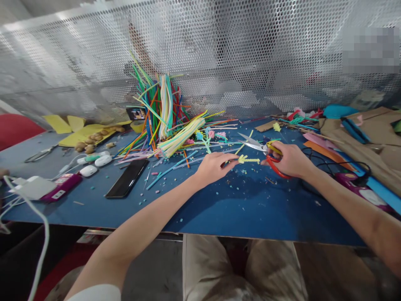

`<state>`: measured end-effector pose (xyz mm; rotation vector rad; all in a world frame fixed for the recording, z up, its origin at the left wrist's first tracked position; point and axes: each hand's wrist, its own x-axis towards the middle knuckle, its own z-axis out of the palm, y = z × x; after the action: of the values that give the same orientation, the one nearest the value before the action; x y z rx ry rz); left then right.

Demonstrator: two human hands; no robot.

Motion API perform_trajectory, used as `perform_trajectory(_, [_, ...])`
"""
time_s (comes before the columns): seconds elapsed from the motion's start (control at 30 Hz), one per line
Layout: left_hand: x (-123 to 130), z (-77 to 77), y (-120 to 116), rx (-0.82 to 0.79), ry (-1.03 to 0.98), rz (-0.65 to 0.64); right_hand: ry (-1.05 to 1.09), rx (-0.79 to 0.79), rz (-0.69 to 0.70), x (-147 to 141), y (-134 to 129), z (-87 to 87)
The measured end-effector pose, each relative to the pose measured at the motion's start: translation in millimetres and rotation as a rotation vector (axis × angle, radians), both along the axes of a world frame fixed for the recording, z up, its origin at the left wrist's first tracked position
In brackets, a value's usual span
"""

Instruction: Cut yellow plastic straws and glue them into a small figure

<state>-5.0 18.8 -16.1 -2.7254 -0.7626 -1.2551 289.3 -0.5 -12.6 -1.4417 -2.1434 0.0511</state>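
Note:
Over the blue table [200, 213], my left hand [214, 168] pinches a short yellow pipe cleaner piece [249, 160] with small branching tips at its near end. The piece's straight stem points right, toward my other hand. My right hand [290, 159] grips scissors [275, 161] with red and yellow handles. Their metal blades point up and left, slightly apart, above the yellow piece and not visibly touching it. Behind them lie small pipe cleaner flowers [211, 134] in pink and blue on green stems. Tiny fuzzy clippings are scattered beneath my hands.
A big heap of coloured pipe cleaners [164, 113] leans against the perforated metal screen [244, 54]. A black phone [127, 179] lies on the left, near a purple power strip [61, 188] with cables. Cardboard and paper scraps [369, 138] pile up at the right beside another power strip [360, 188].

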Motion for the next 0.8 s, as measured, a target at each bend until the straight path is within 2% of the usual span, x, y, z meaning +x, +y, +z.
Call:
perform_trajectory(0.3, [0.4,-0.9,3.2,0.044,-0.003,-0.044,-0.066,-0.021,0.062,1.8,-2.7,10.1])
perform_trajectory(0.5, [-2.4,2.1,1.4,0.127,-0.004,-0.081,-0.115,-0.102,0.273,6.7,-3.2,8.3])
perform_trajectory(0.8, [-4.1,2.7,0.0,0.2,-0.08,-0.117,-0.036,-0.202,0.449,6.8,-3.1,2.6])
